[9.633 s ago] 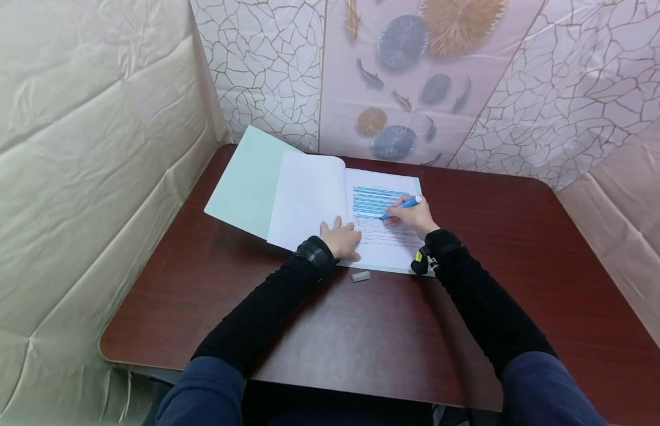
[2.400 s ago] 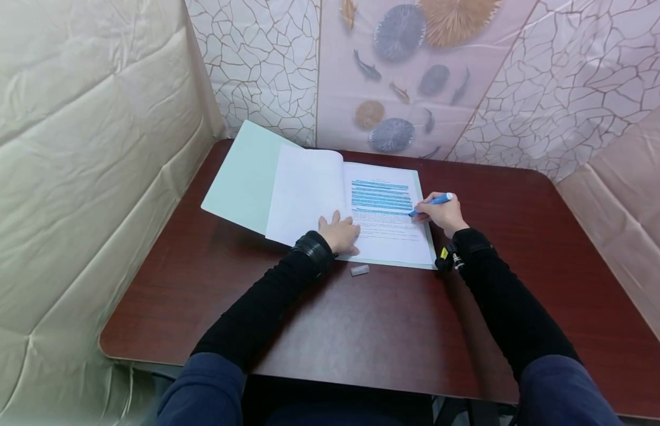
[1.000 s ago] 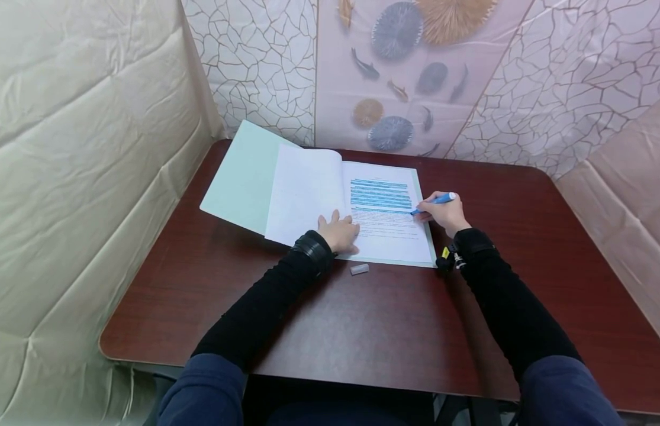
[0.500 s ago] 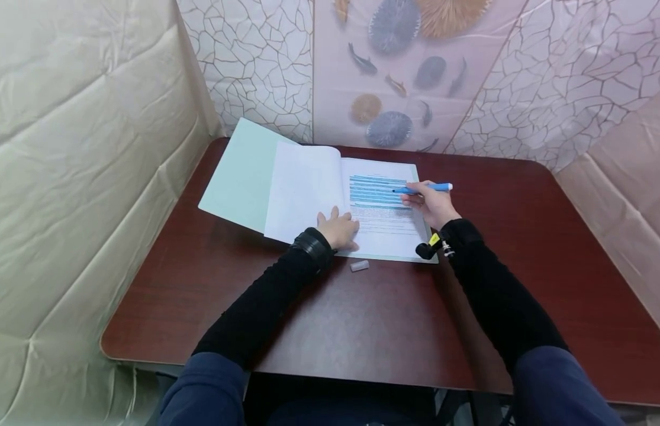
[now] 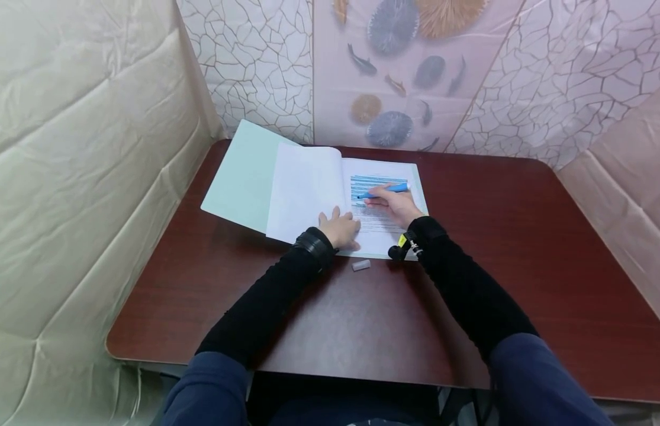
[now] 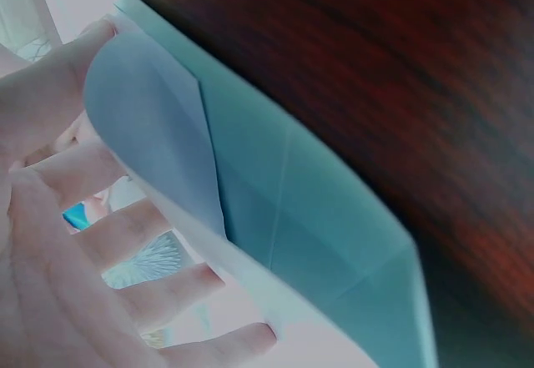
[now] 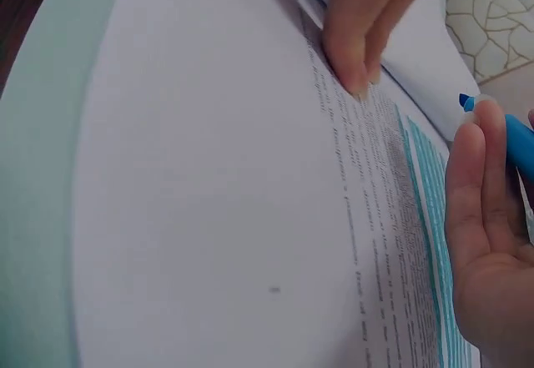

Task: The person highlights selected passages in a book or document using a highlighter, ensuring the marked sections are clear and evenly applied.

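Observation:
A folder with a pale green cover [image 5: 239, 177] lies spread on the table, its white sheets turned open. On the right-hand printed page [image 5: 380, 239], the upper lines are marked in blue. My right hand [image 5: 396, 204] pinches a blue highlighter [image 5: 398, 188] above those lines. In the right wrist view the highlighter's dark blue tip [image 7: 465, 101] is uncapped and appears just off the paper. My left hand [image 5: 339, 229] rests with fingers spread across the fold at the lower edge of the pages. A curled sheet [image 6: 158, 126] shows beside its fingers in the left wrist view.
A small greyish cap [image 5: 361, 265] lies on the dark red-brown table [image 5: 319, 319] just in front of the folder. A patterned wall covering [image 5: 393, 77] stands behind the table, with cream fabric [image 5: 84, 177] hanging at the left.
My right hand has moved left with the highlighter, from the page's right margin to near the start of the lines. Blue marking reached lower than 9.6 seconds ago. The left hand stays put.

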Motion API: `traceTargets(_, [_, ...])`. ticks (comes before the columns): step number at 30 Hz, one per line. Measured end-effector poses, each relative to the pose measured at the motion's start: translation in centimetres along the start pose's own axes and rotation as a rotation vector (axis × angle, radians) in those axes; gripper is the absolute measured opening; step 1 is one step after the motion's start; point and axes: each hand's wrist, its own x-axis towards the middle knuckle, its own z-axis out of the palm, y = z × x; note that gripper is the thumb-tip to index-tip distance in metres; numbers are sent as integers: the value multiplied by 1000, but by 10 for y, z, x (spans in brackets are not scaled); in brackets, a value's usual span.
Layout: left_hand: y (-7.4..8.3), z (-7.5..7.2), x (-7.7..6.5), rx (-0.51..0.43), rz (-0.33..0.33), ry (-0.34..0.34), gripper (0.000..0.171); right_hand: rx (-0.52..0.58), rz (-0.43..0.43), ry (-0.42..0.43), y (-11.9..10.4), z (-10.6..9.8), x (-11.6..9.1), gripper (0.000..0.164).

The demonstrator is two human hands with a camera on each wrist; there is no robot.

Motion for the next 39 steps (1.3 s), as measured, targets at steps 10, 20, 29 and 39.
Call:
traceTargets(10, [-1, 3, 2, -1, -4, 3, 56, -74, -64, 55, 12, 10, 9, 10])
traceTargets(20, [0, 2, 2, 2, -7, 2, 59, -165, -84, 50, 4, 21, -5, 16])
traceTargets(29, [-1, 2, 2, 7, -13, -5, 61, -204, -96, 56, 6, 21, -1, 13])
traceTargets(39, [0, 1, 2, 32, -20, -14, 61, -301, -102, 99, 16, 15, 14, 11])
